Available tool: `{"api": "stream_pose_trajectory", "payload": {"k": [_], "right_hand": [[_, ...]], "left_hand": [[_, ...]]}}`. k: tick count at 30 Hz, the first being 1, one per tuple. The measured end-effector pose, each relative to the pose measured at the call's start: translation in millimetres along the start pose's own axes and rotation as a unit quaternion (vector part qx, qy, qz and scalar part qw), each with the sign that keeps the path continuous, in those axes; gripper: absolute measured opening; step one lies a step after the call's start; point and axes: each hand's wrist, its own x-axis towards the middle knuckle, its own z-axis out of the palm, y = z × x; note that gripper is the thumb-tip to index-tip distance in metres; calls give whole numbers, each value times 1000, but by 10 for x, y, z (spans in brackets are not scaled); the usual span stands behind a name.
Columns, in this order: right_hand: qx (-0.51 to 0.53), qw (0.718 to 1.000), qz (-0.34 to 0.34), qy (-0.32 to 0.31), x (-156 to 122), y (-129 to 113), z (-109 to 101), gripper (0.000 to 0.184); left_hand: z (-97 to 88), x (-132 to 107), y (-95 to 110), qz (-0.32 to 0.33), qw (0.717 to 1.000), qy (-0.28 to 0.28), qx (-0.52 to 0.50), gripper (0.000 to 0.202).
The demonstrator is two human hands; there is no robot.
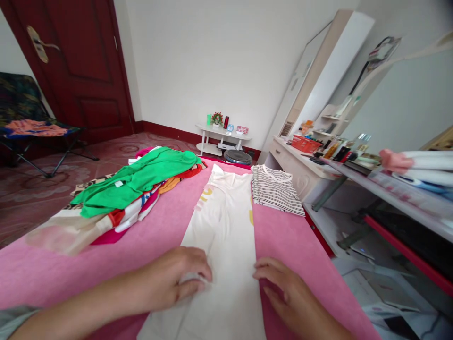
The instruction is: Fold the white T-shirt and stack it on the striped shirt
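A white shirt with yellow print near its sides lies lengthwise on the pink bed cover, folded into a long narrow strip. My left hand is over its left part, thumb and fingertips closed on a bit of the fabric. At the right edge of the cloth is my right hand, its fingertips touching that edge and its thumb apart from the fingers. A folded black-and-white striped shirt lies beyond, to the right of the white one.
A heap of clothes with a green garment on top covers the bed's left side. At right stand a dressing table with a red basket and a grey-topped table. A folding chair is by the door.
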Motion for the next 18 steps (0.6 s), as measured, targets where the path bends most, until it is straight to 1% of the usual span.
{"api": "stream_pose_trajectory", "payload": {"k": [2,3,6,8,11,13,14,16,18], "right_hand": [[7,1000,-15,16,130,70,56,32],[7,1000,-19,17,197,93,86,31],[-10,1000,-12,26,417,138,156,27],[-12,999,2,40,593,185,176,25],[5,998,3,66,914,332,144,24],[-1,996,1,89,1171,491,69,25],[-12,995,4,102,1311,585,15,25],[-44,990,14,131,1614,789,-123,26],[-72,983,29,168,1938,991,-282,27]], "left_hand": [[3,196,-172,16,997,63,32,21],[14,309,-247,25,995,79,49,24],[72,695,-427,41,989,96,109,29],[112,961,-543,22,984,109,141,37],[149,1284,-757,-38,975,145,163,52],[162,1404,-905,-63,969,165,173,53],[169,1434,-968,-65,967,171,177,52],[187,1450,-1059,-59,966,178,181,49],[211,1437,-1104,-56,965,183,179,48]]}}
